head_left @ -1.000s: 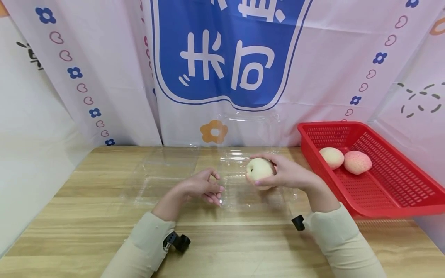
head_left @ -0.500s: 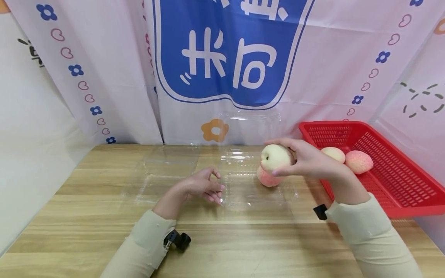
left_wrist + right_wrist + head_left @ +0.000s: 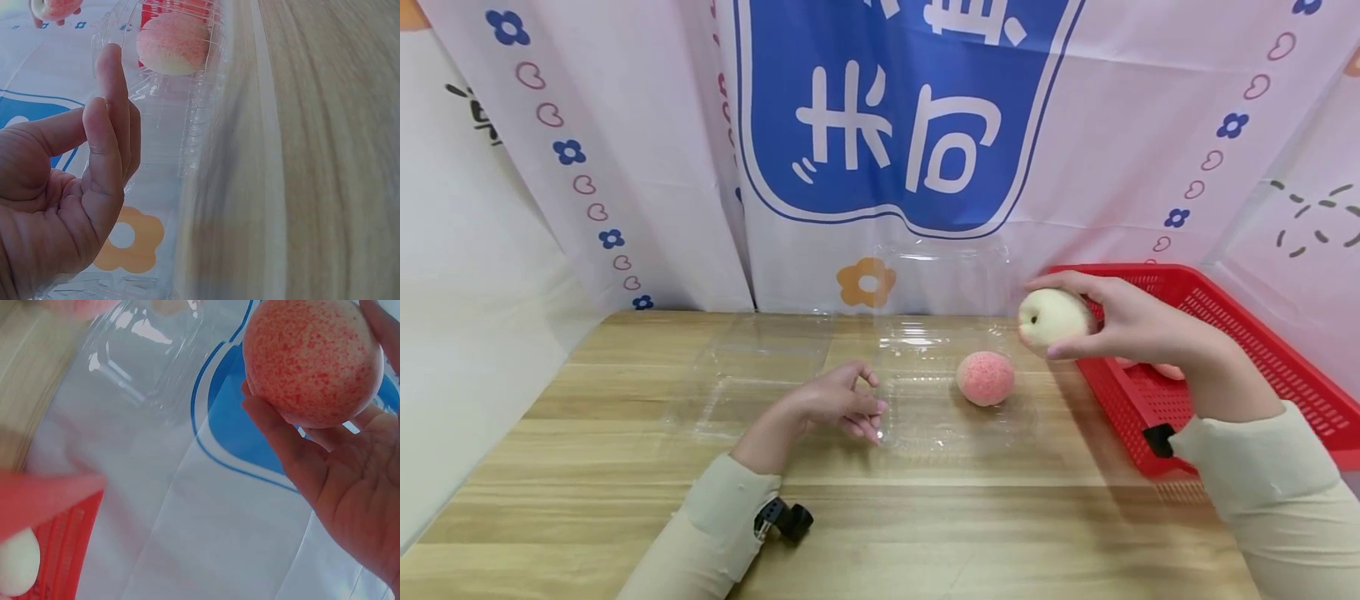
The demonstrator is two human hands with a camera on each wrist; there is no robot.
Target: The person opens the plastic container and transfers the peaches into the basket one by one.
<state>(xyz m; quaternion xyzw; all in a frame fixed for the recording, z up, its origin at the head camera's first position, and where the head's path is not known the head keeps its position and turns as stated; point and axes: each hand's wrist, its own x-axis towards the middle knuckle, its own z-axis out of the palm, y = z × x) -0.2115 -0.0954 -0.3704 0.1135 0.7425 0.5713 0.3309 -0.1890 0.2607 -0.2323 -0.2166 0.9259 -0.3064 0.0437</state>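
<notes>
My right hand (image 3: 1150,325) holds a peach (image 3: 1052,321) in the air between the clear plastic box and the red basket, thumb and fingers around it. Its pale stem end faces left in the head view; the right wrist view shows a red-speckled side. Another pink peach (image 3: 986,379) sits in the right part of the clear plastic box (image 3: 917,425), whose lid stands up at the back. By that box's left edge is my left hand (image 3: 835,404), fingers loosely extended. In the left wrist view its fingertips are close to the clear plastic; contact cannot be told.
A red slotted basket (image 3: 1112,433) stands at the right with peaches (image 3: 1168,372) mostly hidden behind my right hand. Left of my left hand lies a second clear plastic container (image 3: 722,375). A printed curtain (image 3: 805,258) hangs behind the wooden table (image 3: 925,533).
My right hand has carried its peach up and right, out of the clear box toward the basket. The pink peach left in the box has come into view. My left hand stays in place.
</notes>
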